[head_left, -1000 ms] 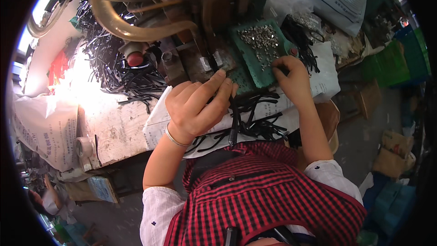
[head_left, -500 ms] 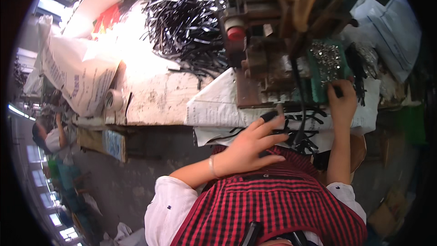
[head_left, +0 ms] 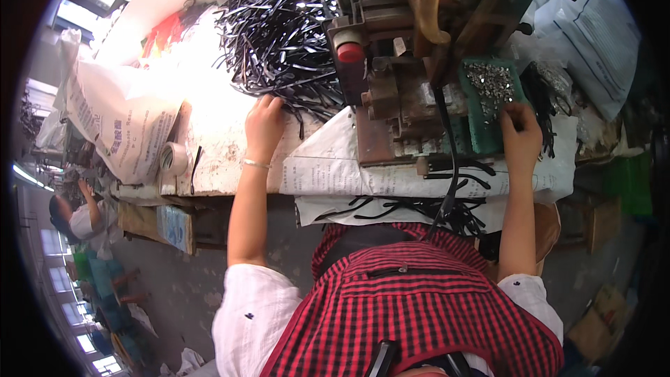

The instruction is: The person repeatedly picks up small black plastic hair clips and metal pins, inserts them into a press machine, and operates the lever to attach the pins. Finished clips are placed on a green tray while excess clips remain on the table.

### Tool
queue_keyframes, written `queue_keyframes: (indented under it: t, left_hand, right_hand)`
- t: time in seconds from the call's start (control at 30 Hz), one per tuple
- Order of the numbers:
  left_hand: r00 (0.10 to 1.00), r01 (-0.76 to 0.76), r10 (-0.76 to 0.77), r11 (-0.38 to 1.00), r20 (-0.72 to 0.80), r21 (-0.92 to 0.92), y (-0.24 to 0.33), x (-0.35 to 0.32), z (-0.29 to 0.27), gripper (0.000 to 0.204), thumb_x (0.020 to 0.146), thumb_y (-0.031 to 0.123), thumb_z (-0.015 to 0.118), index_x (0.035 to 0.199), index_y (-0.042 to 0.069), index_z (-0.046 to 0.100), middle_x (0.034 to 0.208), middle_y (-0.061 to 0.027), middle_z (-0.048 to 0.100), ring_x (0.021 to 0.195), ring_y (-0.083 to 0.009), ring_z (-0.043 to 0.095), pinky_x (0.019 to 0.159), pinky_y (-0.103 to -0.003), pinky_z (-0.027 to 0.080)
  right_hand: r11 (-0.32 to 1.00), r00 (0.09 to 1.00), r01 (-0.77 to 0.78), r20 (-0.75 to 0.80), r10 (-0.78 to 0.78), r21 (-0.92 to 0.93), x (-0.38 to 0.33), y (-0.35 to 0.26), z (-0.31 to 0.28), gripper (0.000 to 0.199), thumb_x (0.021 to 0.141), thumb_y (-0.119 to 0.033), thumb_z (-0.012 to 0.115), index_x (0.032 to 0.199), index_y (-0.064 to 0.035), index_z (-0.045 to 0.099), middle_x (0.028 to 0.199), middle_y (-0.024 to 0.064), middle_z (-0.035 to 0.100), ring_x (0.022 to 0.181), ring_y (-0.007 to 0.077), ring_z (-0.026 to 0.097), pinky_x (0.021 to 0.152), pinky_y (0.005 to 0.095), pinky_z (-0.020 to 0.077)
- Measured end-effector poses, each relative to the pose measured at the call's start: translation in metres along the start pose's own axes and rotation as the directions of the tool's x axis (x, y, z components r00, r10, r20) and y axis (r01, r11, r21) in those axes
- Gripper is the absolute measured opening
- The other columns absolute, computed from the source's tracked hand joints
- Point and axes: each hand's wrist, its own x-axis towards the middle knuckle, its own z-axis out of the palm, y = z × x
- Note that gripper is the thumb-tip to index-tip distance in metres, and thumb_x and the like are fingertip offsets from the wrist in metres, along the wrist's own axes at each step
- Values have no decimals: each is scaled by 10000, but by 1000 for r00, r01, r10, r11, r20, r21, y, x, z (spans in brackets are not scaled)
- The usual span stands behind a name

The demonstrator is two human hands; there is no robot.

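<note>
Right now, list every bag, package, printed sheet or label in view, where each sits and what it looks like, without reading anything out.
Woven sack: far left of the bench, bulging, white with blue print.
Plastic bag: upper right behind the machine, pale grey, printed.
Printed paper sheets: bench front edge, white, under the machine.
Red-and-yellow wrapper: upper left, crumpled, glare-washed.
Tape roll: beside the sack, round, pale.

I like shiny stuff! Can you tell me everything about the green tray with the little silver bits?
The green tray is a flat, rectangular, dark green tray, probably plastic. It lies on the workbench beside the metal machine, tilted in this view. A heap of tiny shiny silver bits fills its far end; its near part is bare. The right hand rests at its near corner, fingertips on the bits. Black strips lie along its right side.
</note>
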Motion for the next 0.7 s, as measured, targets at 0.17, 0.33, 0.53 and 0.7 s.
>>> queue_keyframes:
  t: [0.17, 0.33, 0.53, 0.7]
  left_hand:
    - [955, 90, -153, 966, -254, -244, 37, 2, 1, 149, 889, 3, 698, 1019, 72, 722, 948, -59, 688, 752, -241, 659, 683, -348, 529]
    - [910, 107, -349, 721, -225, -684, 93, 41, -16, 87, 988, 30, 677, 1070, 22, 705, 960, -45, 715, 770, -91, 624, 687, -234, 488]
    - [900, 159, -432, 427, -47, -890, 119, 47, 0, 76, 1022, 5, 639, 980, -57, 623, 1040, -59, 712, 943, -62, 588, 828, -204, 474]
    - [811, 112, -572, 358, -123, -927, 157, 37, -32, 53, 1020, 15, 653, 1046, -31, 658, 968, -91, 750, 858, -82, 668, 707, -207, 511]
  right_hand:
    - [992, 987, 53, -142, -69, -112, -44, 12, -37, 114, 900, -19, 708, 1014, -17, 712, 895, 25, 696, 799, 108, 612, 776, 274, 496]
    - [974, 971, 223, -98, -220, 27, -30, -57, -22, 113, 910, -5, 717, 1018, -23, 744, 970, 66, 739, 912, 168, 686, 853, 285, 513]
    - [899, 956, 260, 33, -290, 353, -1, -117, 53, 212, 881, 18, 752, 1087, -9, 708, 1079, 74, 745, 990, 144, 692, 886, 264, 522]
    - [755, 990, 83, 36, -140, 650, -16, -120, 62, 415, 873, 1, 765, 1257, 4, 607, 1088, 75, 718, 977, 117, 686, 876, 266, 529]
